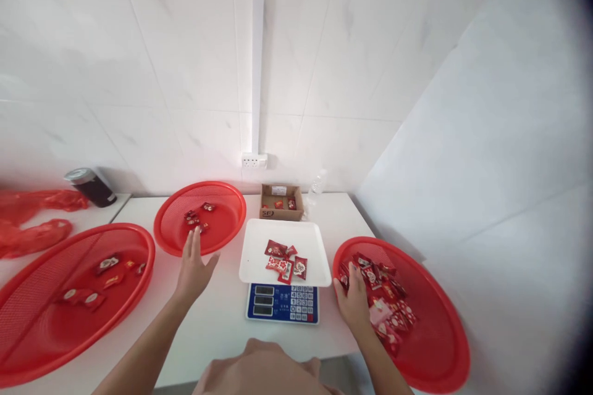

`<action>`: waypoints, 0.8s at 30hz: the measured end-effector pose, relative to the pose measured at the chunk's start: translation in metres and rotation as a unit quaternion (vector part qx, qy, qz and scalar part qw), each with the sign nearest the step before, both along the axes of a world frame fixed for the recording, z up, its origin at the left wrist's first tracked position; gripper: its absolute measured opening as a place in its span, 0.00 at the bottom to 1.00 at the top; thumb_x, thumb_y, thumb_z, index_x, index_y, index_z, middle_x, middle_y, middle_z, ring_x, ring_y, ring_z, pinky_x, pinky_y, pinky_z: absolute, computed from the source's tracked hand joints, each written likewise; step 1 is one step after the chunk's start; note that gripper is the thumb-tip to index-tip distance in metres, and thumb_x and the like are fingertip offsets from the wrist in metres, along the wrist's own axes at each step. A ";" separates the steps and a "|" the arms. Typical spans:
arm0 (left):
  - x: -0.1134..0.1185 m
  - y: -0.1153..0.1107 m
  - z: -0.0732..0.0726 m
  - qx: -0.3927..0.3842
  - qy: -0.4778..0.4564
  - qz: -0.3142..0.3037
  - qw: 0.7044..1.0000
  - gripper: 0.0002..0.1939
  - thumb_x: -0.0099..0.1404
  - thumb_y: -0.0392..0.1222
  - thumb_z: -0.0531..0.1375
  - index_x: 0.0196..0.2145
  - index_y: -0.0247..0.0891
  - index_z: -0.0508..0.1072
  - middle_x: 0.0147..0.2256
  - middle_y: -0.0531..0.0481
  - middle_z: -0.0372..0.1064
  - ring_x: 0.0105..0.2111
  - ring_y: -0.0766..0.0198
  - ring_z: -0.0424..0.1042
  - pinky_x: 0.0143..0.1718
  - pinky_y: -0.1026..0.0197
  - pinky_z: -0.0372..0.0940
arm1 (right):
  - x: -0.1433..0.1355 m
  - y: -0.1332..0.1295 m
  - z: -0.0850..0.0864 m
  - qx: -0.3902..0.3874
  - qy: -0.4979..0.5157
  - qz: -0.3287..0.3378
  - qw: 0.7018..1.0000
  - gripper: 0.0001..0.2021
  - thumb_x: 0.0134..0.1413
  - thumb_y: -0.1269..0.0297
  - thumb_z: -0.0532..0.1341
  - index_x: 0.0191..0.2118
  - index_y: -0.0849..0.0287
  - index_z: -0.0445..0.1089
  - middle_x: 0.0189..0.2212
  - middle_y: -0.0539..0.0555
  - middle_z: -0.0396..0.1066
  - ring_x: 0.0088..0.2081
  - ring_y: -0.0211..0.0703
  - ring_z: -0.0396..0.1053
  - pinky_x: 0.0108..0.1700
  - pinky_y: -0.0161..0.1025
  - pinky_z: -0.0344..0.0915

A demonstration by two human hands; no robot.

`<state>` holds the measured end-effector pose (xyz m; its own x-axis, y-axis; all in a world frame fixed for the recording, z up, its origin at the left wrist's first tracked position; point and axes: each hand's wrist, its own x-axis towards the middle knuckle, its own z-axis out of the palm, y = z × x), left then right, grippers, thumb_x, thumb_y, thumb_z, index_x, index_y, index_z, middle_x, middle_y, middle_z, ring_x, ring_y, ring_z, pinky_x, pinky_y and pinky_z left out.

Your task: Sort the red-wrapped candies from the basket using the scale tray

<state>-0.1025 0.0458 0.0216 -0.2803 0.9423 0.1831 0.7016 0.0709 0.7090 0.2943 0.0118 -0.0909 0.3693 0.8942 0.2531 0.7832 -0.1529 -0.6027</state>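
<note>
My left hand [195,271] is held up at the front rim of the back red basket [225,191], its fingers stretched and thumb apart, holding nothing. A few red-wrapped candies [191,218] lie in that basket. My right hand [354,303] is at the left side of the right red basket [447,345], fingers extended beside a pile of red and pink wrapped candies [391,305]. I see nothing gripped in it. Between my hands, several red candy packets [300,268] rest on the white tray [256,236] of a digital scale [282,303] with a blue keypad panel.
Another large red basket [134,233] with several candies stands at the left. Behind the scale are a small cardboard box [280,214] containing candies and a clear plastic bottle [317,184]. Red plastic bags [37,234] and a dark can [95,188] occupy the far left.
</note>
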 end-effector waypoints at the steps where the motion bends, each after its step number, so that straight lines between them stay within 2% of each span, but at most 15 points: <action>1: -0.009 0.001 0.000 0.007 0.023 0.017 1.000 0.42 0.61 0.54 0.53 0.66 0.38 0.40 0.66 0.37 0.37 0.65 0.46 0.36 0.61 0.42 0.46 | 0.000 0.001 -0.002 -0.002 -0.004 0.003 1.000 0.35 0.54 0.48 0.47 0.63 0.66 0.49 0.63 0.66 0.50 0.65 0.56 0.44 0.60 0.54 0.49; 4: -0.027 -0.001 -0.005 0.029 0.073 0.055 0.995 0.42 0.61 0.57 0.52 0.66 0.37 0.41 0.67 0.38 0.34 0.66 0.45 0.33 0.62 0.41 0.42 | 0.001 0.001 -0.008 -0.012 -0.018 0.003 1.000 0.35 0.54 0.48 0.46 0.63 0.66 0.51 0.62 0.66 0.51 0.65 0.57 0.44 0.60 0.55 0.50; 7: -0.036 -0.001 -0.005 0.059 0.117 0.079 0.988 0.41 0.62 0.57 0.51 0.66 0.35 0.42 0.67 0.38 0.32 0.66 0.45 0.30 0.63 0.41 0.38 | 0.002 0.002 -0.013 -0.024 -0.031 -0.001 0.999 0.36 0.53 0.48 0.45 0.62 0.68 0.52 0.61 0.68 0.52 0.64 0.58 0.45 0.59 0.56 0.50; 9: -0.038 0.003 0.003 0.063 0.129 0.104 0.984 0.41 0.62 0.57 0.51 0.65 0.34 0.44 0.67 0.36 0.33 0.66 0.43 0.30 0.62 0.39 0.36 | 0.003 0.002 -0.016 -0.033 -0.033 -0.001 0.999 0.36 0.53 0.47 0.44 0.61 0.70 0.53 0.61 0.69 0.53 0.64 0.60 0.46 0.59 0.56 0.51; 14: -0.045 0.020 0.035 0.069 0.115 0.155 0.979 0.43 0.62 0.59 0.51 0.66 0.33 0.41 0.66 0.35 0.33 0.65 0.41 0.30 0.61 0.37 0.35 | 0.005 0.002 -0.024 -0.052 -0.012 -0.005 0.999 0.39 0.51 0.44 0.43 0.61 0.71 0.52 0.61 0.69 0.53 0.63 0.60 0.47 0.60 0.54 0.50; 16: -0.047 0.025 0.039 0.085 0.123 0.150 0.977 0.43 0.62 0.59 0.51 0.66 0.33 0.40 0.67 0.35 0.32 0.65 0.43 0.30 0.62 0.38 0.34 | 0.006 0.001 -0.027 -0.052 0.002 -0.005 0.999 0.40 0.51 0.43 0.43 0.62 0.70 0.52 0.61 0.68 0.54 0.63 0.60 0.48 0.61 0.53 0.50; 17: -0.046 0.026 0.036 0.089 0.133 0.138 0.977 0.43 0.62 0.59 0.51 0.66 0.33 0.40 0.67 0.36 0.33 0.66 0.43 0.30 0.62 0.39 0.34 | 0.007 0.000 -0.028 -0.053 0.010 -0.005 0.999 0.40 0.50 0.43 0.43 0.62 0.70 0.52 0.60 0.68 0.54 0.63 0.59 0.48 0.61 0.52 0.49; 19: -0.040 0.025 0.020 0.080 0.162 0.087 0.980 0.40 0.64 0.57 0.50 0.66 0.33 0.42 0.66 0.37 0.36 0.66 0.45 0.30 0.62 0.40 0.35 | 0.009 0.000 -0.030 -0.056 0.029 -0.007 0.998 0.41 0.49 0.42 0.44 0.61 0.69 0.53 0.60 0.67 0.55 0.63 0.59 0.49 0.61 0.53 0.49; 22: -0.023 0.015 -0.020 0.022 0.220 -0.041 0.974 0.33 0.66 0.54 0.47 0.65 0.37 0.50 0.65 0.40 0.44 0.66 0.47 0.34 0.62 0.40 0.37 | 0.009 0.000 -0.030 -0.066 0.055 -0.010 0.996 0.41 0.48 0.41 0.45 0.60 0.69 0.54 0.60 0.67 0.56 0.63 0.59 0.50 0.61 0.53 0.49; 24: -0.013 0.006 -0.047 -0.019 0.253 -0.100 0.962 0.31 0.65 0.53 0.48 0.63 0.39 0.54 0.64 0.41 0.49 0.65 0.46 0.39 0.61 0.38 0.38 | 0.008 0.000 -0.028 -0.074 0.068 -0.005 0.995 0.40 0.49 0.41 0.45 0.60 0.69 0.54 0.60 0.66 0.55 0.63 0.58 0.50 0.62 0.53 0.48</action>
<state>-0.1154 0.0516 -0.0258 0.0229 0.9770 0.2122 0.9583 -0.0819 0.2736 0.3023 0.0118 -0.1184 0.3994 0.9145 0.0653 0.6936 -0.2548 -0.6738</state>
